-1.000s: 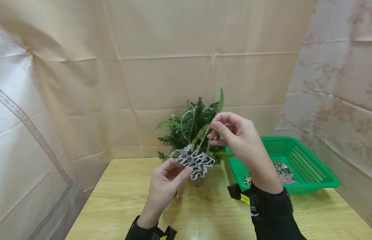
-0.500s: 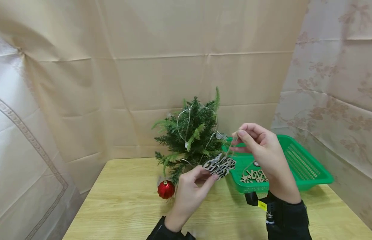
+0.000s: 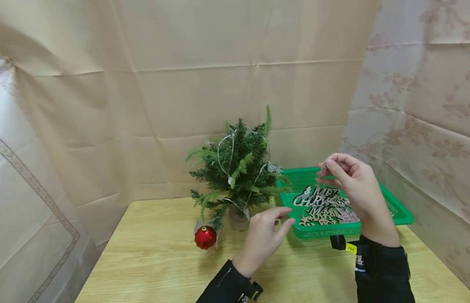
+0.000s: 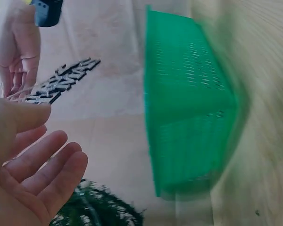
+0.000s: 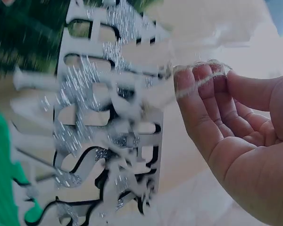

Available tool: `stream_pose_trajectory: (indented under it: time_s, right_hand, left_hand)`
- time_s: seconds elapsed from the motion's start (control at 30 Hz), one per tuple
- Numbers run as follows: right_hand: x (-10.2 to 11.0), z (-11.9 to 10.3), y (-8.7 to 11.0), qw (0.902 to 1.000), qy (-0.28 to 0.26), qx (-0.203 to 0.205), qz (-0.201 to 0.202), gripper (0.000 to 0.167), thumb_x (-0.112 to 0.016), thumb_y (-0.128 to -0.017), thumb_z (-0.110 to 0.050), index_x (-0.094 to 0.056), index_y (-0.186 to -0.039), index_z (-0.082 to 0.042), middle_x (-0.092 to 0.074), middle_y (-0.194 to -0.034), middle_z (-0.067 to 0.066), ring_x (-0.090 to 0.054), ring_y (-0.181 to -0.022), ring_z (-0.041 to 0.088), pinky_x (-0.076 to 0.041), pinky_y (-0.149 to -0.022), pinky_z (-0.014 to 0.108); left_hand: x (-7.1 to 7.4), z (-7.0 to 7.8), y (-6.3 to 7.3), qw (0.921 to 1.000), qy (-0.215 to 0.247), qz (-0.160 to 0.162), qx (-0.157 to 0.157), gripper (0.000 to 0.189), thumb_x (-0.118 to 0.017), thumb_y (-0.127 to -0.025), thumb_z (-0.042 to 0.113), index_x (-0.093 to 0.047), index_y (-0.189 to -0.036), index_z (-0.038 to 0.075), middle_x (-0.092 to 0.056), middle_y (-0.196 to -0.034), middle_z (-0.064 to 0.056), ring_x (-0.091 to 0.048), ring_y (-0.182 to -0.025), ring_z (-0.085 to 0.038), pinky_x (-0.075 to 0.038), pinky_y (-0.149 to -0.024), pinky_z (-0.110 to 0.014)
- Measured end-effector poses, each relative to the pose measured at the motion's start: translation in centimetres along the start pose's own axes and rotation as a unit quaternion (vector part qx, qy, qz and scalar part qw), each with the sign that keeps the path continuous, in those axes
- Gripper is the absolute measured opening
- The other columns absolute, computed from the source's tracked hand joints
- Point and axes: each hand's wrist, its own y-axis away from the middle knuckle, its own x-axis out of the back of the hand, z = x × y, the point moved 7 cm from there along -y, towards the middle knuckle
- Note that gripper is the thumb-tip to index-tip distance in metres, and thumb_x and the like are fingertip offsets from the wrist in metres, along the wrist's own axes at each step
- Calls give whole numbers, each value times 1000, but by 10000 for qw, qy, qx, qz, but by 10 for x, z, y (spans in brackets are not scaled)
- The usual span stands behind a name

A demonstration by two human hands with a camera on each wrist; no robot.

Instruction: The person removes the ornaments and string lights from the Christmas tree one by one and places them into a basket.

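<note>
My right hand [image 3: 350,179] pinches the twine loop [image 5: 198,82] of a silver glitter "Merry Christmas" letter ornament [image 3: 311,198] between thumb and fingers. The ornament hangs below it, overlapping the green basket in the head view, and looks blurred in the right wrist view [image 5: 99,103]. My left hand [image 3: 263,235] is beside the basket's near left corner, fingers apart and holding nothing. In the left wrist view the ornament [image 4: 66,82] shows nearly edge-on, beyond the left thumb.
A small green Christmas tree [image 3: 239,168] with wire lights stands in a pot at the table's back. A red bauble [image 3: 205,237] hangs at its lower left. The green basket [image 3: 326,230] at right holds several wooden letter and star ornaments [image 3: 322,219]. Curtains hang behind the table [image 3: 155,261].
Both hands have moved right, away from the tree. My left hand has let go of the ornament, which now hangs by its twine from my right hand over the basket.
</note>
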Motion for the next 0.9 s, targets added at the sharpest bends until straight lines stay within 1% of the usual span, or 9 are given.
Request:
stream_pose_trajectory:
  time_s: [0.1, 0.2, 0.3, 0.4, 0.53, 0.6, 0.67, 0.77, 0.9]
  right_hand:
    - [20, 10, -6, 9997, -148, -185, 32, 20, -61, -102, -12, -61, -114, 4, -72, -100, 7, -72, -87, 19, -61, -78, 34]
    - [40, 21, -13, 9991, -273, -321, 65, 20, -60, -102, -12, -60, -114, 4, -72, -99, 7, -72, -88, 18, -61, -79, 34]
    - [58, 31, -21, 9982, -355, -456, 142, 19, -60, -102, -12, -60, -113, 4, -71, -98, 7, -71, -89, 17, -61, -79, 33]
    - [72, 40, -28, 9968, -419, -660, 192, 20, -60, -102, -13, -59, -112, 4, -70, -97, 6, -72, -89, 16, -61, -80, 32]
    - [87, 49, -34, 9948, -265, -943, 279, 20, -59, -103, -17, -58, -113, 1, -70, -97, 2, -72, -89, 14, -60, -79, 29]
    - [92, 53, -38, 9936, -111, -1067, 350, 22, -59, -103, -18, -57, -113, 1, -69, -97, 0, -72, -89, 13, -60, -79, 28]
    - [98, 58, -41, 9919, 84, -1201, 394, 24, -57, -104, -20, -56, -115, 1, -67, -98, -2, -71, -90, 12, -59, -79, 26]
    - [106, 67, -48, 9879, 467, -1422, 404, 24, -55, -105, -22, -54, -116, 0, -64, -99, -4, -71, -91, 9, -59, -80, 25]
    - [115, 82, -57, 9750, 1262, -1800, 310, 25, -49, -108, -25, -52, -119, -2, -59, -102, -3, -69, -91, 5, -58, -83, 25]
  left_hand:
    - [-13, -1, 1, 9961, -749, -310, -348, 25, -74, -96, 21, -73, -117, 8, -74, -109, -2, -69, -89, -9, -54, -84, -17]
    - [-28, 0, 5, 9842, -1449, -671, -761, 22, -74, -95, 21, -74, -115, 11, -73, -107, 0, -68, -96, -10, -53, -87, -17]
    - [-41, 4, 7, 9648, -2147, -900, -1225, 19, -75, -94, 21, -75, -112, 13, -72, -105, 3, -67, -97, -11, -53, -87, -17]
    - [-51, 10, 6, 9419, -2771, -975, -1627, 16, -75, -94, 20, -76, -109, 16, -71, -104, 4, -66, -96, -11, -53, -85, -16]
    - [-62, 17, 4, 9155, -3318, -1149, -1963, 13, -70, -96, 15, -77, -107, 18, -71, -108, 3, -66, -98, -12, -53, -86, -17]
    - [-66, 19, 3, 9065, -3463, -1277, -2050, 15, -68, -97, 14, -77, -107, 19, -72, -112, 2, -66, -101, -13, -53, -89, -18]
    - [-69, 19, 2, 9014, -3534, -1385, -2085, 16, -68, -97, 13, -77, -108, 20, -72, -114, 1, -66, -102, -13, -53, -90, -18]
    - [-72, 16, 1, 8988, -3582, -1449, -2071, 15, -70, -96, 13, -77, -108, 19, -72, -110, 2, -66, -99, -12, -53, -88, -17]
    - [-74, 13, 1, 8965, -3640, -1453, -2066, 18, -71, -95, 13, -77, -112, 18, -71, -108, 3, -65, -97, -11, -52, -86, -16]
